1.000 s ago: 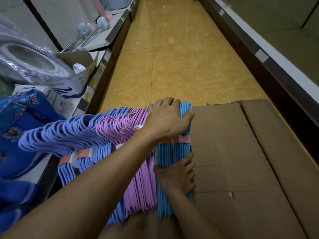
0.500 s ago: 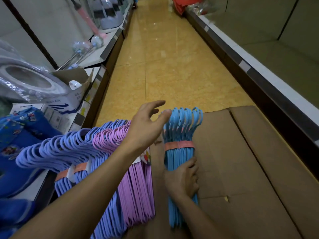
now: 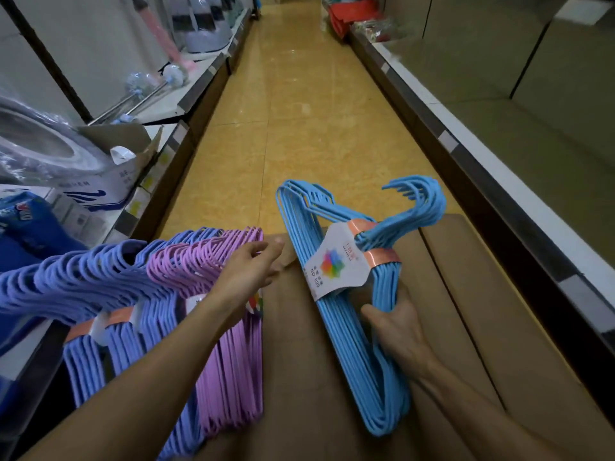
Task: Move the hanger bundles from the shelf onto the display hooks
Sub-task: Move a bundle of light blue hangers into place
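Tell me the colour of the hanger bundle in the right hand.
Light blue hanger bundle, seen in the head view.

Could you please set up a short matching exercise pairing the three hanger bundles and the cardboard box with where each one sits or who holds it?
Things:
1. light blue hanger bundle
2. pink-purple hanger bundle
3. periwinkle hanger bundle
4. cardboard box

Places or states:
A. farthest left, beside the shelf edge
B. gripped by the right hand
C. lying flat beneath the bundles
D. just under the open left hand

Pairs: 1-B, 2-D, 3-A, 4-C
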